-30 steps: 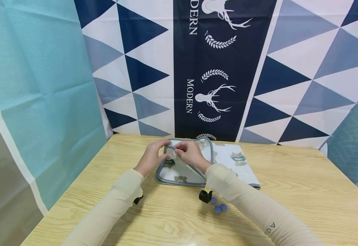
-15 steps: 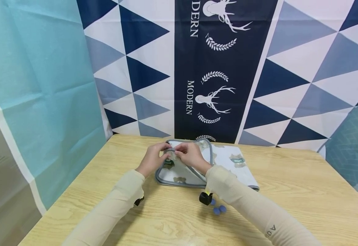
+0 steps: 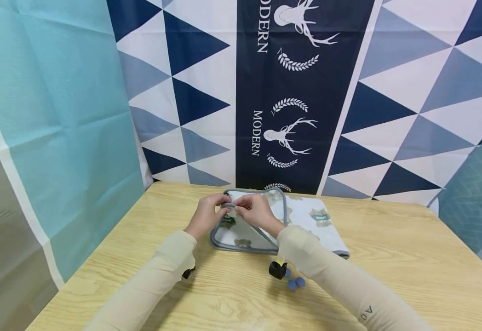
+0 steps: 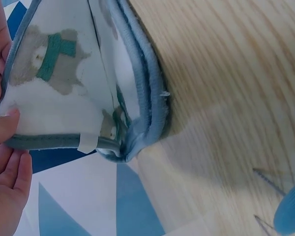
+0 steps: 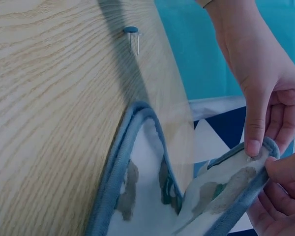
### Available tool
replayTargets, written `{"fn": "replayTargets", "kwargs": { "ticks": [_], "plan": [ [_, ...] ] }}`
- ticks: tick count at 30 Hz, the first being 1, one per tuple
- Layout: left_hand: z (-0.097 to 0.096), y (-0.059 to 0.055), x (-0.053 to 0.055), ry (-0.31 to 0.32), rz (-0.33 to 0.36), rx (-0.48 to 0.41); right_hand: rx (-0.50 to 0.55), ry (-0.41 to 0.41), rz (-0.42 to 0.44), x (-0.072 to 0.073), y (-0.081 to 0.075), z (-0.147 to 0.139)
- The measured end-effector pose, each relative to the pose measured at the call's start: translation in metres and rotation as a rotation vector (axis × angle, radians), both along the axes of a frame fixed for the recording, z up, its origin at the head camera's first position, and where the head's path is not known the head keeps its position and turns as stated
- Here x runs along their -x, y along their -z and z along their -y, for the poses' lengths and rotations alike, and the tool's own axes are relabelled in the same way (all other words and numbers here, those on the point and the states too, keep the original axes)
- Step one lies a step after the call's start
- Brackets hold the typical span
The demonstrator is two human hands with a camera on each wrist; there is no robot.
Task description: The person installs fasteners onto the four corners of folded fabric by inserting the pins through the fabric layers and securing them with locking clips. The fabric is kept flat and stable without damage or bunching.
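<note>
A folded white blanket (image 3: 319, 216) with grey edging and printed bears lies at the back of the table. My left hand (image 3: 208, 214) pinches a raised corner of it between thumb and fingers. Close beside it, my right hand (image 3: 257, 210) pinches the same edging. In the left wrist view the lifted layer (image 4: 56, 105) stands up from the folds, and a small white tag (image 4: 87, 142) sits on its edge. The right wrist view shows the left hand (image 5: 260, 83) above and the right hand (image 5: 282, 184) at the right edge, both at the corner.
Several small blue-headed pieces (image 3: 292, 284) lie on the wooden table (image 3: 224, 294) near the right wrist. A blue-headed pin (image 5: 131, 30) with thin prongs stands on the wood in the right wrist view. A patterned cloth (image 3: 290, 92) hangs behind, a teal one (image 3: 71, 115) at left.
Both hands keep their pinch at the corner and have barely moved. The raised flap between them has shifted, with less of its shaded underside showing in the head view.
</note>
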State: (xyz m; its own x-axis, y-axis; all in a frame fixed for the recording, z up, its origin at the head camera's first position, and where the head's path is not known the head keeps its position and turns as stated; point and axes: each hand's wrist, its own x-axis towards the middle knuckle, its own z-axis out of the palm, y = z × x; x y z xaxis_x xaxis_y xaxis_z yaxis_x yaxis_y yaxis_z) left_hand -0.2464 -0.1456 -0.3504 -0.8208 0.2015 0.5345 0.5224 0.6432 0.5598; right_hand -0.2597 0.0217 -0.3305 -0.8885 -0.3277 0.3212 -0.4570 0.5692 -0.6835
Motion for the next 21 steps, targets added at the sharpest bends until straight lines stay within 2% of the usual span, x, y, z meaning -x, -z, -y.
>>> {"fn": "replayTargets", "kwargs": {
  "ticks": [6,14,21],
  "plan": [
    [0.000,0.003,0.001,0.004,-0.013,0.008,-0.020,-0.044,0.027,-0.006,0.000,-0.006],
    [0.002,0.007,0.001,0.004,-0.018,0.022,-0.079,-0.090,0.032,-0.017,0.003,-0.028],
    [0.002,0.007,0.000,0.005,-0.008,0.018,-0.186,-0.106,0.055,-0.029,0.007,-0.056]
  ]
}}
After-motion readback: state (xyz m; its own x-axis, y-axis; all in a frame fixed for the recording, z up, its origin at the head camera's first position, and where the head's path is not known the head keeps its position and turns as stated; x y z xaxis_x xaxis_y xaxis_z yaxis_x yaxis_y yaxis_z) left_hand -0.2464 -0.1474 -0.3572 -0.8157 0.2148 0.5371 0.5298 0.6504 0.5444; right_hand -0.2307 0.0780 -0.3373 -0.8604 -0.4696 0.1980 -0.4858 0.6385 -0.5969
